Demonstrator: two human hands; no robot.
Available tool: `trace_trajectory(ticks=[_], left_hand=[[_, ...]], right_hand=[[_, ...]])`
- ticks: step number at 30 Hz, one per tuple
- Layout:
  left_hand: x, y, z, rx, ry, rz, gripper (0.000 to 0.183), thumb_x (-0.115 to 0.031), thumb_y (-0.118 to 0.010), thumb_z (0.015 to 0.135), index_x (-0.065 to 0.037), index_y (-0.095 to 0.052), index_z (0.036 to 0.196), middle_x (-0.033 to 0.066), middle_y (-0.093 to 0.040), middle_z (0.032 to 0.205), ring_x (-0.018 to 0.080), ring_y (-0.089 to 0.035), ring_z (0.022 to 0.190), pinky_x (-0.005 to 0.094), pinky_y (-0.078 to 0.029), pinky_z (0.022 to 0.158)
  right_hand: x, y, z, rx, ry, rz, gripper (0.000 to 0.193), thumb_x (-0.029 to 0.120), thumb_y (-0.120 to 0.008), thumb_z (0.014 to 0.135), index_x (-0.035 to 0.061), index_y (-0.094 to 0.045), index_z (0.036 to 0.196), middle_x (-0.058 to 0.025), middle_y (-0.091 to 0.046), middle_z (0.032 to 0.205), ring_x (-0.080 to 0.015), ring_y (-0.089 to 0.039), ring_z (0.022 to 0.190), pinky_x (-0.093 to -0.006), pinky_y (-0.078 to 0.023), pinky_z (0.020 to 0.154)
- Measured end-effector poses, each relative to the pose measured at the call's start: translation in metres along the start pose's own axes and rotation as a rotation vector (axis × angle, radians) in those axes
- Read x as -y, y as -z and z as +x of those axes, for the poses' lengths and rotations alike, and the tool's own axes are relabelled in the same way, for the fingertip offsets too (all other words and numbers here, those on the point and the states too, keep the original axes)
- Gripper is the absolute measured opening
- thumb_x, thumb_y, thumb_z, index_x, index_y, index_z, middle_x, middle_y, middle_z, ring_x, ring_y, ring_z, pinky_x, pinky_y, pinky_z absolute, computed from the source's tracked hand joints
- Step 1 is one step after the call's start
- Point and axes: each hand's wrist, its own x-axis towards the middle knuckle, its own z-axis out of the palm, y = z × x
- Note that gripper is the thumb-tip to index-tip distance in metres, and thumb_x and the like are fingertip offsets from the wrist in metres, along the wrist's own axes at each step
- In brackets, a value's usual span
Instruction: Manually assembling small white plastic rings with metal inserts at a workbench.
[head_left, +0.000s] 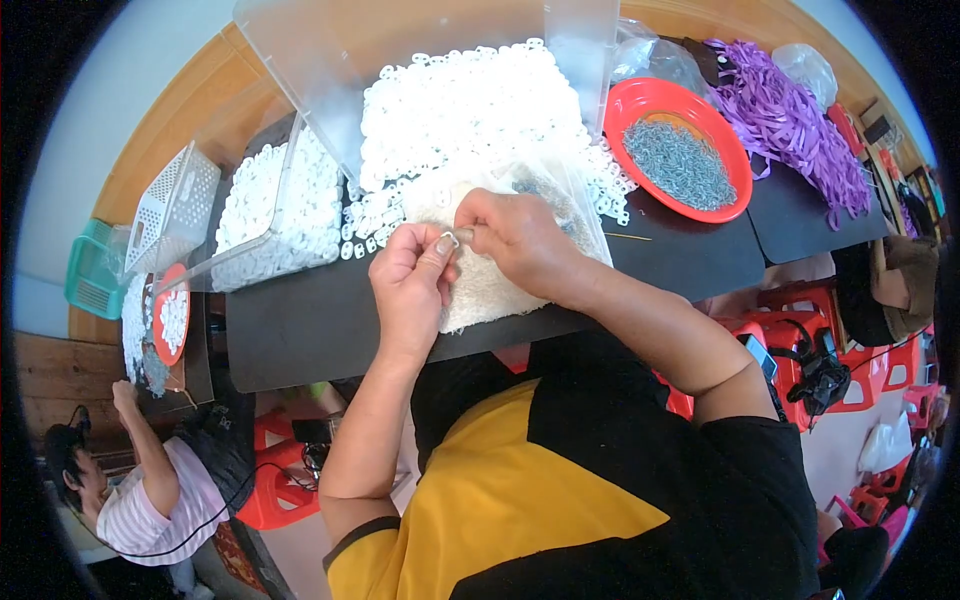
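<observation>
My left hand point(408, 285) pinches a small white plastic piece point(452, 238) between thumb and fingertips. Close against it, the fingertips of my right hand point(520, 240) are pressed together at the same piece; whether they grip something smaller is hidden. Both hands are over a cream cloth point(490, 298) on the dark table. Just beyond them, loose white plastic pieces point(372, 218) with holes lie scattered. Behind these stands a large clear bin point(300, 60) with a big heap of similar white pieces point(470, 105). Partly behind my right hand, a clear tray point(590, 222) holds small greyish parts.
A red bowl point(735, 165) of small metal pins stands at the right, with purple ribbons point(790, 130) beyond. Another clear bin point(275, 250) of white pieces is at the left, near a white basket point(170, 225). At the lower left, another person point(165, 490) works beside a red plate point(160, 335).
</observation>
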Motion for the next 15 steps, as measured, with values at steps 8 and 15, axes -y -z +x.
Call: trace_trajectory(ticks=[8,15], left_hand=[[0.012,-0.001,0.001,-0.04,0.013,-0.248,0.006,0.0,-0.057,0.091,-0.001,-0.058,0.085,0.0013,-0.056,0.071,0.0054,-0.048,0.055,0.0179,-0.034,0.044],[0.001,0.0,-0.002,-0.054,0.07,-0.197,0.003,-0.001,-0.059,0.09,0.0,-0.061,0.088,0.0033,-0.059,0.072,0.0055,-0.049,0.054,0.0183,-0.034,0.043]], right_hand=[[0.001,-0.004,0.001,0.011,-0.013,0.092,0.013,0.007,-0.056,0.078,0.0002,-0.061,0.088,-0.0177,-0.059,0.07,-0.029,-0.06,0.065,-0.0361,-0.045,0.06],[-0.001,-0.004,0.0,-0.036,-0.051,0.16,0.015,0.006,-0.057,0.077,-0.0005,-0.062,0.089,-0.0134,-0.059,0.067,-0.0192,-0.056,0.061,-0.0322,-0.044,0.058]])
